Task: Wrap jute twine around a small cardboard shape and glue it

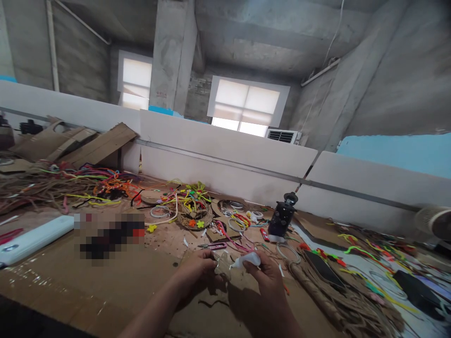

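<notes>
My right hand (266, 274) grips a small white glue bottle (248, 259), its nozzle aimed left at a small clear piece (222, 265). My left hand (195, 270) pinches that piece just above the brown cardboard work surface (134, 277). The two hands nearly touch near the table's front middle. Behind them lie pink-handled scissors (213, 245) and a round woven basket (195, 217) decorated with coloured pipe cleaners and small flowers.
Heaps of coloured pipe cleaners (102, 180) and raffia cover the left. A black holder (281, 218), tape rings (288, 252), a dark phone (324, 268) and more raffia sit on the right. A white power bank (33, 238) lies at left. White partitions (225, 155) back the table.
</notes>
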Tool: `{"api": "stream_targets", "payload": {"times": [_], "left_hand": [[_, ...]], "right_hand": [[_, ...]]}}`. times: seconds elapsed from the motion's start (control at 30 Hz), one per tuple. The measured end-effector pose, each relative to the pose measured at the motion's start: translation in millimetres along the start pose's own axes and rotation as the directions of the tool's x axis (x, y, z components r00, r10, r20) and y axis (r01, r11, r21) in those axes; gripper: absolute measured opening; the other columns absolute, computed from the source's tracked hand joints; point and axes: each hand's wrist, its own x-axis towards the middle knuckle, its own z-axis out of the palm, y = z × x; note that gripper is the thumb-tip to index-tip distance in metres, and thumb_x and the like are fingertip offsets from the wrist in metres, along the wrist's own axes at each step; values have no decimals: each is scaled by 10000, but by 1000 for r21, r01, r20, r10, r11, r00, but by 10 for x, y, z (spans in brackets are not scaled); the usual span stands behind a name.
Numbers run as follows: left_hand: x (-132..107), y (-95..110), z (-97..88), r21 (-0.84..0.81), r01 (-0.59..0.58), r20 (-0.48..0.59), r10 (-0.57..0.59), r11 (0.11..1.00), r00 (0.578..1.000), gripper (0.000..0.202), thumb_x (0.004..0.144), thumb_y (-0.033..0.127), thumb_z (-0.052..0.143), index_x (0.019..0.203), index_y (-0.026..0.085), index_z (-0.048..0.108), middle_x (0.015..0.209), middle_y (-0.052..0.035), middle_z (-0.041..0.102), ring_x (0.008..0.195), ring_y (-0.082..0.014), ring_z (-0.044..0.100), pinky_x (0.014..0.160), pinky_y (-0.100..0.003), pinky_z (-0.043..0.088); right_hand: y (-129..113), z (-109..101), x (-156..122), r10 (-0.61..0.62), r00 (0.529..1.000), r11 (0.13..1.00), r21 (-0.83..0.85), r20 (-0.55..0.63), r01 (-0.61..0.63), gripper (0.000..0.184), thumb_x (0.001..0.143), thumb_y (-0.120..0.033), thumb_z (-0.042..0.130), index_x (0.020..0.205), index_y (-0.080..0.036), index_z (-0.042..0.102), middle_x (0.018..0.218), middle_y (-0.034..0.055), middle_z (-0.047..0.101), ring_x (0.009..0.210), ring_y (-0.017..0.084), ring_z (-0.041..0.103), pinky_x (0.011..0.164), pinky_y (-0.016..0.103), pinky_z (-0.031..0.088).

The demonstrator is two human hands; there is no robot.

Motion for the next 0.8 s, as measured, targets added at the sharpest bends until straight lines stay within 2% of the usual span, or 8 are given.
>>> {"api": "stream_targets", "payload": {"times": [0.13,0.3,0.43,0.5,0.6,0.73,0.8], "left_hand": [[-5,3,28,15,-12,-32,13,1000,999,275,606,171,725,874,145,669,755,-91,750,621,-213,734,533,-247,538],[-10,4,59,12,-1,-38,2,1000,999,294,596,199,711,884,149,676,748,-94,746,563,-212,706,477,-262,520],[1,7,49,6,-7,-53,7,1000,999,294,593,184,700,883,147,675,747,-94,746,587,-205,706,516,-263,532],[11,-1,41,1,-19,-58,19,1000,998,285,591,168,697,875,146,674,751,-91,746,622,-199,716,576,-263,547],[23,-20,30,-11,-28,-56,27,1000,998,265,591,161,709,851,154,658,723,-71,727,640,-206,723,611,-271,551],[30,-33,23,-26,-32,-41,31,999,999,279,597,170,746,857,161,646,743,-70,726,654,-214,728,611,-274,548],[26,-29,24,-29,-36,-39,35,999,999,273,600,165,750,852,161,645,750,-70,728,665,-212,729,611,-270,547]], "right_hand": [[-13,-5,1,3,1000,1000,-16,-21,-3,232,814,-441,762,759,-227,691,719,18,663,705,224,572,664,295,460],[-16,-9,28,-14,1000,999,-31,-27,13,264,805,-464,767,746,-227,665,700,12,642,691,221,559,644,293,456],[-74,6,35,-40,999,999,-16,12,40,265,824,-479,743,895,-226,708,804,36,677,757,241,597,672,308,486],[-110,8,26,-42,999,999,-2,34,42,277,826,-460,740,982,-231,727,867,53,703,792,254,616,689,319,500],[-129,-9,4,-22,999,999,41,49,19,239,825,-399,735,1010,-249,734,946,58,732,851,263,639,736,328,517],[-53,-60,-5,6,1000,993,117,-26,-3,252,794,-309,749,1041,-259,734,1023,39,737,963,256,648,832,318,521],[2,-90,13,4,999,990,142,-42,2,235,761,-288,765,992,-247,739,1037,42,736,942,246,647,783,300,521]]}}
